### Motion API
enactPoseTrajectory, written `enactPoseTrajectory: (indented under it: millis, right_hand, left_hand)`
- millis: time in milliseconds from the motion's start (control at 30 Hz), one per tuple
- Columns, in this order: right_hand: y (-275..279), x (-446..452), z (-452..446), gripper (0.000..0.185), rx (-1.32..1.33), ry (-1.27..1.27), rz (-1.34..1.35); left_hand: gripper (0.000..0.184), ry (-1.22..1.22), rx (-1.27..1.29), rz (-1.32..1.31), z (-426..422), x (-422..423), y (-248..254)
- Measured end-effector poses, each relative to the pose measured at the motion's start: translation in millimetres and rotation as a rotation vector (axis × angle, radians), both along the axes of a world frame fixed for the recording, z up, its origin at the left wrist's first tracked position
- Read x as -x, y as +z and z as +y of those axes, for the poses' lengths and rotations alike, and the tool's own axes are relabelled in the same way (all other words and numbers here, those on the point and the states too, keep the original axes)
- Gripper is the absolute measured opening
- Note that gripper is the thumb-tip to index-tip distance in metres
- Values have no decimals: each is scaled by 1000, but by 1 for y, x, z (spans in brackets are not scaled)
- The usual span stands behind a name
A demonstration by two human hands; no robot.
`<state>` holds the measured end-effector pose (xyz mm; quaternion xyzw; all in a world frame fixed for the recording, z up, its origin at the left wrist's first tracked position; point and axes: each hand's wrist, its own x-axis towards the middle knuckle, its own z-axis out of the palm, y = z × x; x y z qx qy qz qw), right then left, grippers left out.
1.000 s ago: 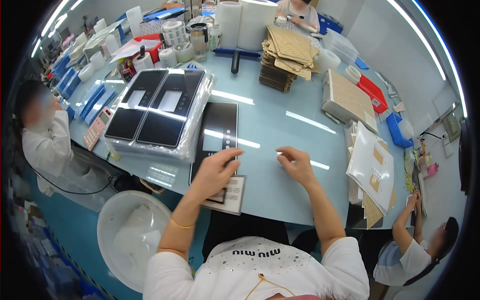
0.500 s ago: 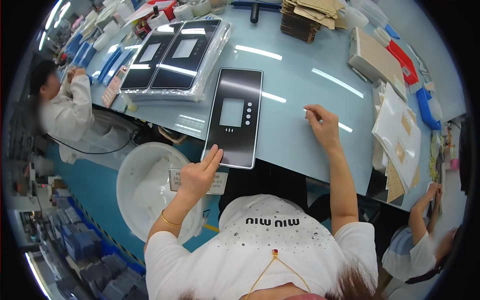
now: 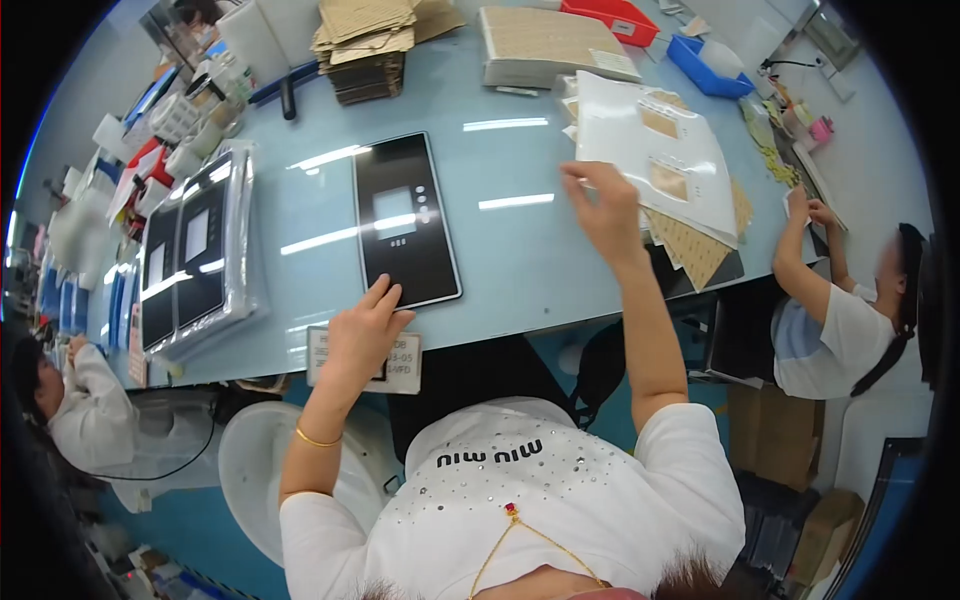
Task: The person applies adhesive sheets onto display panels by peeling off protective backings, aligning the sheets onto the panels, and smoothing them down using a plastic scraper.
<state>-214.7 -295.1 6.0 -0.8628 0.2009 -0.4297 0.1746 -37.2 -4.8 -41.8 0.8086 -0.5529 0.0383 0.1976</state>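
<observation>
A black panel (image 3: 408, 262) with a silver edge, a pale window and small round marks lies flat on the table near its front edge. My left hand (image 3: 364, 325) rests its extended fingertips on the panel's lower left part and does not wrap around it. My right hand (image 3: 606, 212) is raised at the left edge of a white sheet (image 3: 628, 125) bearing tan patches. Its fingers are bent, with a gap between thumb and forefinger, and I see nothing held. Whether it touches the sheet I cannot tell. Brown-backed sheets (image 3: 690, 245) lie underneath.
Two similar panels (image 3: 210, 225) lie on a plastic-wrapped stack at left. Behind are a cardboard stack (image 3: 365, 60), a thick paper block (image 3: 550, 50), a red tray (image 3: 612, 20) and a blue tray (image 3: 705, 70). A white bin (image 3: 265, 480) stands below. Co-workers sit on both sides.
The view has turned rightward. My right hand has moved from above the bare tabletop to the white sheets, its fingers parting. My left hand stays on the panel, which is turned slightly.
</observation>
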Motion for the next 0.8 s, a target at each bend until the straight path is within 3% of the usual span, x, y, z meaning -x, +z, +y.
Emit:
enactPoseTrajectory:
  millis: [67,133,200,333,400,533,600,733,800]
  right_hand:
    - [9,27,-23,20,69,-65,63]
    - [9,37,-36,25,131,-122,116]
    - [10,40,-44,32,322,-146,251]
    - [7,36,-46,33,398,-184,318]
    - [7,33,-46,28,82,-133,401]
    - [-8,30,-46,23,75,-238,368]
    - [-9,31,-38,18,221,-121,68]
    - [21,34,23,20,410,105,78]
    - [25,34,50,19,241,557,104]
  left_hand:
    - [25,-24,-23,55,-14,2,15]
    - [25,-181,161,235,-41,7,33]
    - [24,-214,174,262,-69,22,48]
    - [24,-343,169,349,-113,52,55]
    - [23,-394,204,379,-127,61,52]
    - [23,-425,184,429,-135,69,47]
    - [26,-346,298,486,-133,71,45]
    - [31,-105,358,654,-118,66,51]
    - [37,-268,421,364,-102,49,41]
